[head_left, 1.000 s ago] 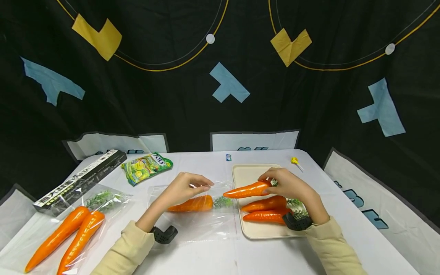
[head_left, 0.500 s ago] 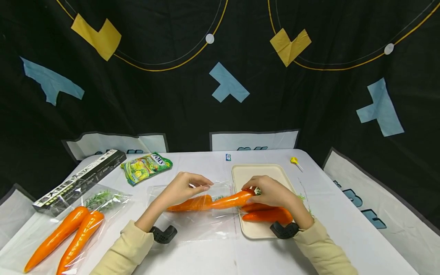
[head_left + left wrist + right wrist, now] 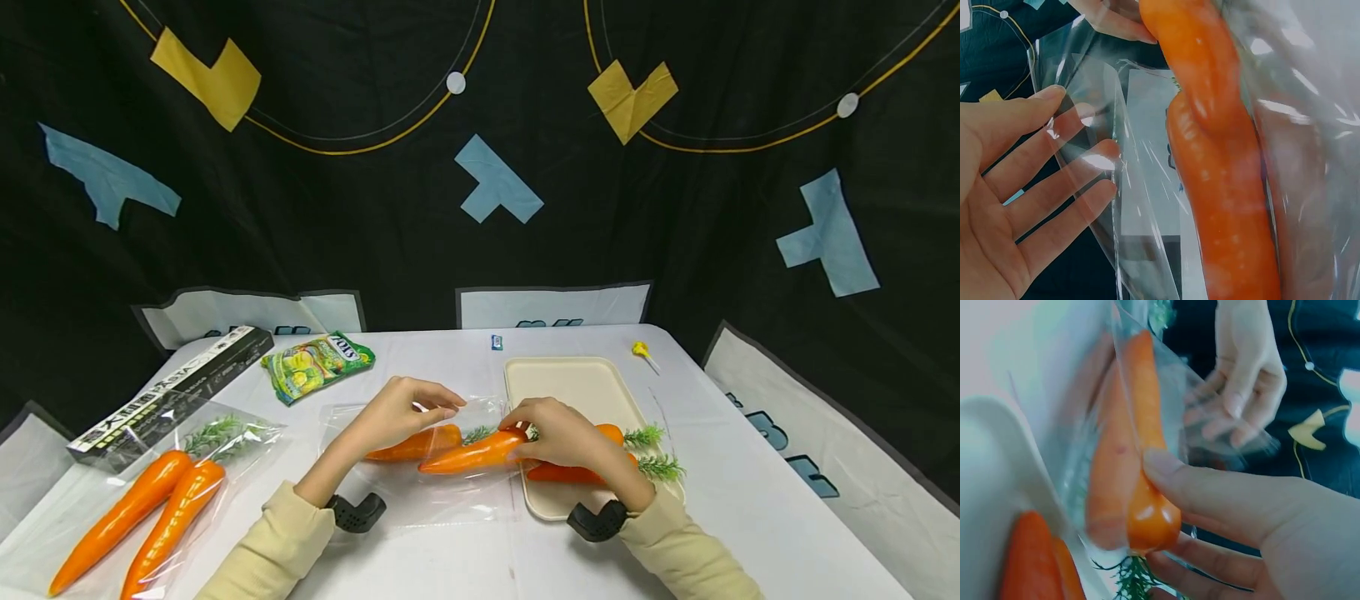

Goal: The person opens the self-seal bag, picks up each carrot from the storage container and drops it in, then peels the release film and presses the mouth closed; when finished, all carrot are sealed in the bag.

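Observation:
In the head view my left hand (image 3: 405, 412) pinches the edge of a clear plastic bag (image 3: 435, 504), its film between thumb and fingers in the left wrist view. One carrot (image 3: 438, 437) lies inside that bag. My right hand (image 3: 558, 433) grips a second carrot (image 3: 480, 452) near its leafy end, thumb on top in the right wrist view. This carrot's tip points left within the bag's mouth, alongside the first. Below my right forearm, two more carrots (image 3: 562, 474) with green tops rest on a cream tray (image 3: 573, 387), partly hidden by the arm.
On the left another clear bag holds two carrots (image 3: 168, 508). Behind it lies a long black box (image 3: 176, 392), with a green snack packet (image 3: 318, 364) beside it. A tiny blue packet (image 3: 497, 342) and a yellow lollipop (image 3: 643, 353) lie towards the back edge.
My right hand has carried its carrot leftward from above the tray into the bag's mouth, next to the first carrot. The left hand has stayed in place.

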`<state>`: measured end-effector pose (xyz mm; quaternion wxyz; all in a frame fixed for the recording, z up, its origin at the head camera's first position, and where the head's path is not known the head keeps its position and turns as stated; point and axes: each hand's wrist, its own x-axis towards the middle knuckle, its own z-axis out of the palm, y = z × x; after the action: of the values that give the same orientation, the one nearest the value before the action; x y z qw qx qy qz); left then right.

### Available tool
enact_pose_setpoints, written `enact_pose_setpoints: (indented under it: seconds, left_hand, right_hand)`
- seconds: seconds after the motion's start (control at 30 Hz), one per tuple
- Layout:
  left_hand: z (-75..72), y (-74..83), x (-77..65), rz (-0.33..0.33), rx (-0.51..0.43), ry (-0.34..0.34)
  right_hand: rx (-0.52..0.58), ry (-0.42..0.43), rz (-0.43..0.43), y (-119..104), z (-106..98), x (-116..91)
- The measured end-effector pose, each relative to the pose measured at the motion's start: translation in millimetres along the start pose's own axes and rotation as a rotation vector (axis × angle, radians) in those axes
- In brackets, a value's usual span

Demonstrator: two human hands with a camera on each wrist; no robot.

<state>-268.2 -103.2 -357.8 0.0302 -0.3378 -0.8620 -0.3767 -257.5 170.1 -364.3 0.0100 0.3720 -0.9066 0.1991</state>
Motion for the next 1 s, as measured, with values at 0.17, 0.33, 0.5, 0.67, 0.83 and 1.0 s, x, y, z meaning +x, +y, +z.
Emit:
enact_pose_setpoints:
  seconds: [0.17, 0.33, 0.5, 0.67, 0.83, 1.0]
  left_hand:
    - [-0.1, 1.3, -0.1, -0.003, -0.005, -0.011]
    - [0.0, 0.9, -1.0, -0.004, -0.002, -0.014]
    - [0.2, 0.6, -1.4, -0.009, -0.002, -0.012]
    - [0.4, 1.4, -1.2, -0.014, -0.003, -0.01]
    - [0.2, 1.5, -1.2, -0.013, -0.001, -0.006]
    - [-0.1, 1.1, -1.5, -0.013, -0.002, -0.009]
  right_hand:
    - [-0.018, 0.014, 0.007, -6.9, 10.3, 2.9]
    - [-0.021, 0.013, 0.006, -8.6, 17.8, 4.8]
    - [0.017, -0.005, -0.025, -6.9, 18.2, 5.4]
    - [0.106, -0.012, -0.067, -4.0, 6.7, 3.4]
    - [0.137, 0.034, -0.024, 3.1, -11.3, -1.8]
    - [0.111, 0.093, 0.076, 17.3, -17.8, -5.4]
